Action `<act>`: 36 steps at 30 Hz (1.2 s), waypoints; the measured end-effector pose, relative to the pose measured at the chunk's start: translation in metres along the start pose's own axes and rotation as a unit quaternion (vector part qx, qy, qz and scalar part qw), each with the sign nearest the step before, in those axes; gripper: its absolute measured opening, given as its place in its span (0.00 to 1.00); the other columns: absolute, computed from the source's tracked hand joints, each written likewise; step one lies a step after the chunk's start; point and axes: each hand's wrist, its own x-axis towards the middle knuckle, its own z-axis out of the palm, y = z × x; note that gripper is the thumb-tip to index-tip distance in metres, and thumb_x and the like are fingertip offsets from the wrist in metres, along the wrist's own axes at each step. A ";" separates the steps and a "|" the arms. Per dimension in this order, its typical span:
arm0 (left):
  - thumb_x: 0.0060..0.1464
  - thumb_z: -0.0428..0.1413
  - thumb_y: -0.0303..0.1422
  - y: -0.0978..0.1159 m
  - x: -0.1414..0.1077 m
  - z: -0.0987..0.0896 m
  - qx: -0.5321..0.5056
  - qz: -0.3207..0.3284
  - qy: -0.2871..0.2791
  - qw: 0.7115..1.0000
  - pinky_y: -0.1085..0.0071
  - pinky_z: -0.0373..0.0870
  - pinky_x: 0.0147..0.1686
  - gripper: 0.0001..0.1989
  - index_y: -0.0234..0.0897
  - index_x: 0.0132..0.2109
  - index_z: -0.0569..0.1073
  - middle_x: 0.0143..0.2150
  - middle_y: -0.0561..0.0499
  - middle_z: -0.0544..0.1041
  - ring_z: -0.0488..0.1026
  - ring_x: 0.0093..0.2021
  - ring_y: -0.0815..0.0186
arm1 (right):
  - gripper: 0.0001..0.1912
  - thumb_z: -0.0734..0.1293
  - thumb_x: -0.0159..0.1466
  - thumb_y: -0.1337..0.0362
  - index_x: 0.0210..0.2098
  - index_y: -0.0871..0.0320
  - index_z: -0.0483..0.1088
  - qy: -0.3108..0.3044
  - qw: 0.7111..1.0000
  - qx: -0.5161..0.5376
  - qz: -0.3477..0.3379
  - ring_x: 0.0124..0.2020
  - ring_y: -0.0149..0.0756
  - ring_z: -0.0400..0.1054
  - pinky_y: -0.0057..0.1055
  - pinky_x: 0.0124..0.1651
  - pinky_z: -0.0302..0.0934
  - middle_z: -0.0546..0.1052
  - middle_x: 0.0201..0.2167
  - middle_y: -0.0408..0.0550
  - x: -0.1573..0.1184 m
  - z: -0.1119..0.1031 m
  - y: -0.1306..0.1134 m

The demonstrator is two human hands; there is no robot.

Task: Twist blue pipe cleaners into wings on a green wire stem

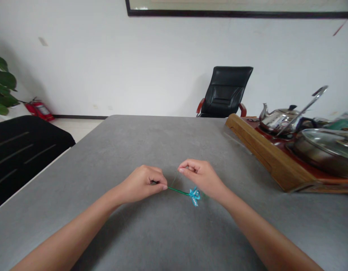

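Between finger and thumb, my left hand (145,183) pinches the green stem (178,191) of a small craft flower. Its blue beaded head (194,195) points right, just below my right hand (200,175). The right fingers are closed on the end of a thin thread (174,178), which slants down to the stem close to my left fingertips. A dark end of the stem shows inside my left hand. Both hands are held over the grey table (162,143).
A wooden tea tray (255,158) on the right bears a steel kettle (281,118) and a lidded pan (326,148). Beyond the table stands a black chair (227,90). Black seating (29,154), a plant (4,84) and a red fire extinguisher (40,110) are at the left.
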 end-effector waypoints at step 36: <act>0.60 0.49 0.30 -0.021 -0.003 -0.008 0.174 -0.118 0.218 0.953 0.76 0.60 0.31 0.14 0.46 0.46 0.77 0.31 0.53 0.73 0.69 0.30 0.69 | 0.10 0.60 0.64 0.65 0.31 0.54 0.73 -0.044 0.986 -0.155 -0.035 0.23 0.28 0.64 0.25 0.27 0.50 0.73 0.22 0.39 -0.021 -0.005 -0.024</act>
